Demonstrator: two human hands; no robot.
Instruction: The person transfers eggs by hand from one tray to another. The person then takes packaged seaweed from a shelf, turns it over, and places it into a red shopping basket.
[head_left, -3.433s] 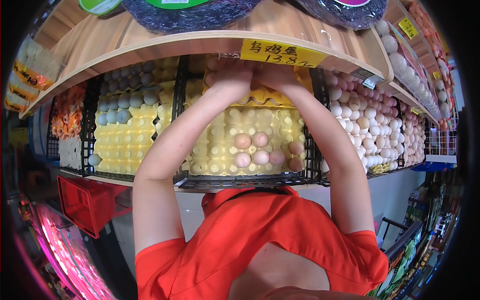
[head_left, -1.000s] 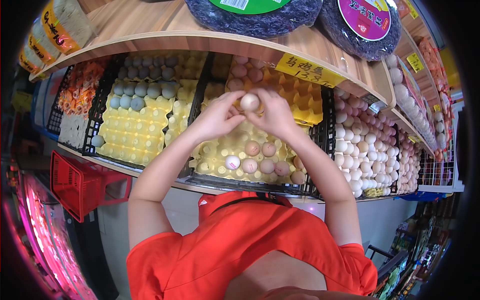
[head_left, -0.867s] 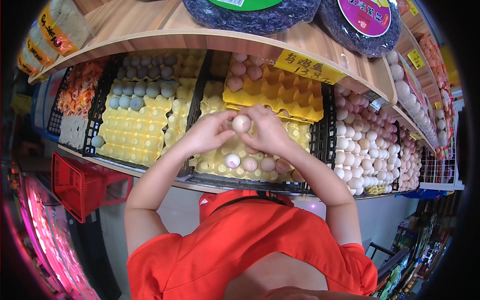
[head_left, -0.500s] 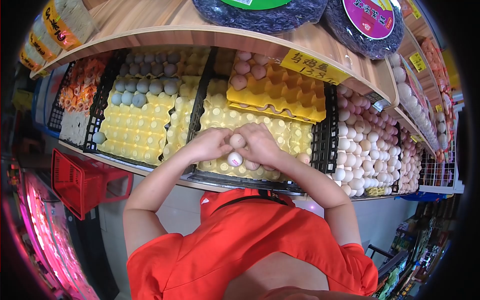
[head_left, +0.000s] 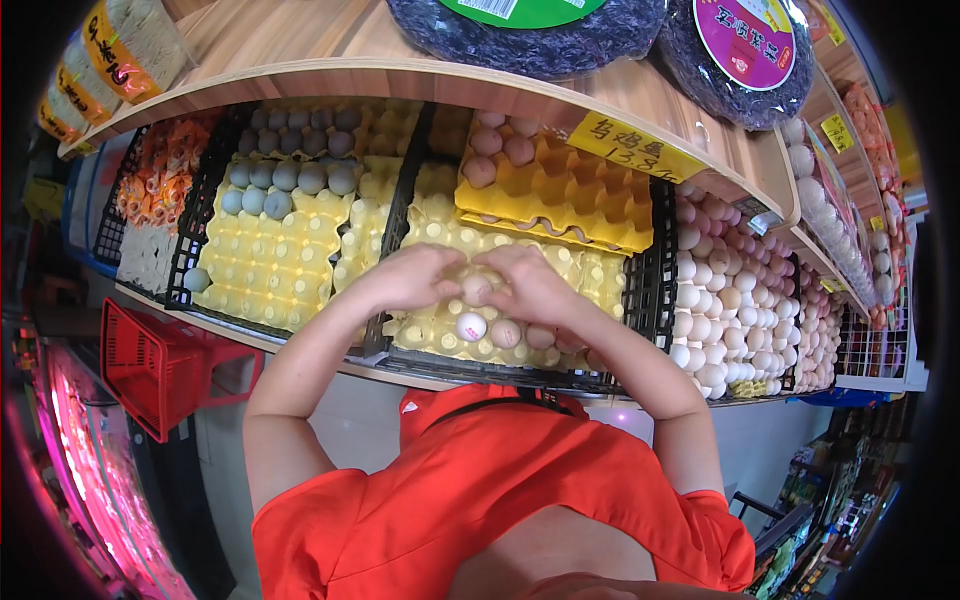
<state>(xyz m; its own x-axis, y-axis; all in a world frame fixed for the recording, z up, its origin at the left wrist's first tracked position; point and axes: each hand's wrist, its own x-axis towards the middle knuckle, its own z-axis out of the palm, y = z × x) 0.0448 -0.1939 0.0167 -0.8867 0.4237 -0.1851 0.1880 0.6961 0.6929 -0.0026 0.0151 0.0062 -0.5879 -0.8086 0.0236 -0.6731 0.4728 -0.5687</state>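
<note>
Between my two hands, low over the pale yellow egg tray (head_left: 432, 237), is a pinkish egg (head_left: 477, 291). The fingertips of my left hand (head_left: 422, 276) close on its left side, and those of my right hand (head_left: 522, 282) on its right. Just below it a whiter egg with a pink stamp (head_left: 471, 326) sits in the tray, and a brownish stamped egg (head_left: 505, 334) is beside that one. More eggs to the right are partly covered by my right hand and wrist. Behind my hands, a deeper yellow tray (head_left: 590, 190) holds several pinkish eggs (head_left: 481, 171) at its left end.
A black crate wall (head_left: 402, 190) separates the bluish eggs (head_left: 285, 177) on the left. Many pale eggs (head_left: 735, 315) fill the right side. A wooden shelf (head_left: 330, 72) with packages overhangs the back. A red basket (head_left: 150, 372) is at lower left.
The egg between my hands has come down from near the deeper yellow tray to just behind the stamped eggs. Earlier my hands were deep under the shelf; that tray is now uncovered.
</note>
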